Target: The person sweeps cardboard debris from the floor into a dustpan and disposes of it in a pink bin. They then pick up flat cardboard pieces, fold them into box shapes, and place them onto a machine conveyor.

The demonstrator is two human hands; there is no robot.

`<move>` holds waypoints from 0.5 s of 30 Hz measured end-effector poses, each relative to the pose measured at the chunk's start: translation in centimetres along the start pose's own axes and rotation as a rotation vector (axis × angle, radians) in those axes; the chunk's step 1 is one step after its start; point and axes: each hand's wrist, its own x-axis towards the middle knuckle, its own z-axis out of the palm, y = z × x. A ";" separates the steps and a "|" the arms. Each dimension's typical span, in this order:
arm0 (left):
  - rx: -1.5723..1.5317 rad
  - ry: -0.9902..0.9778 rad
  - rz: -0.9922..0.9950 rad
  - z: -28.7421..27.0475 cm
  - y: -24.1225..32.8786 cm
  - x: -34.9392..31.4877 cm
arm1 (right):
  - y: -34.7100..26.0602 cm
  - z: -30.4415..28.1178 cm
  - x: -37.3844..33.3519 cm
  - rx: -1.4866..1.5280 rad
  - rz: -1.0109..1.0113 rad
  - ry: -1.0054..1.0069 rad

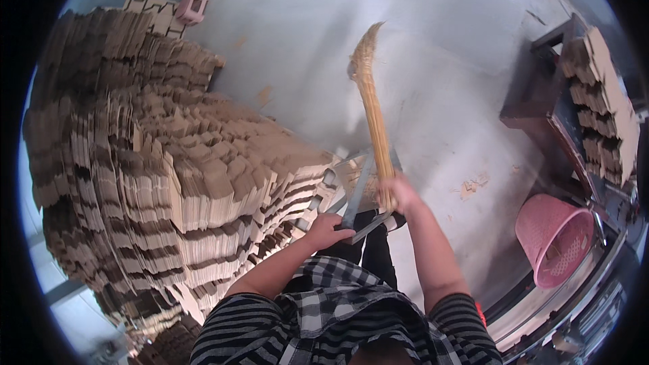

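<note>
My right hand [399, 195], slightly blurred, is closed around the lower end of a straw broom [375, 122]. The broom points away from me, and its frayed tip bends to the right at the far end. My left hand [329, 232] grips the edge of a grey dustpan [358, 189] just in front of my legs. Brown scraps show inside the dustpan, partly hidden by its sides and the broom.
Tall stacks of cut brown cardboard [203, 162] crowd the left side. Cardboard scraps [473, 186] lie on the grey floor. At right are a pink basket [551, 236] on its side and a dark table [541, 111] beside more cardboard [602, 108]. A pink stool [192, 9] stands far left.
</note>
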 end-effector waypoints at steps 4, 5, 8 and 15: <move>-0.005 0.024 0.068 0.9 -1.0 0.4 | -4.4 1.8 8.7 0.005 0.089 0.025; 0.046 0.018 0.079 1.0 -0.8 0.7 | -3.8 1.5 9.4 -0.051 0.080 0.069; 0.000 0.084 0.077 2.1 -1.4 -0.6 | -2.1 -0.2 8.3 -0.138 0.071 0.184; -0.219 0.036 -0.097 1.9 -1.8 -0.9 | 4.8 -11.1 -5.8 0.325 0.044 0.296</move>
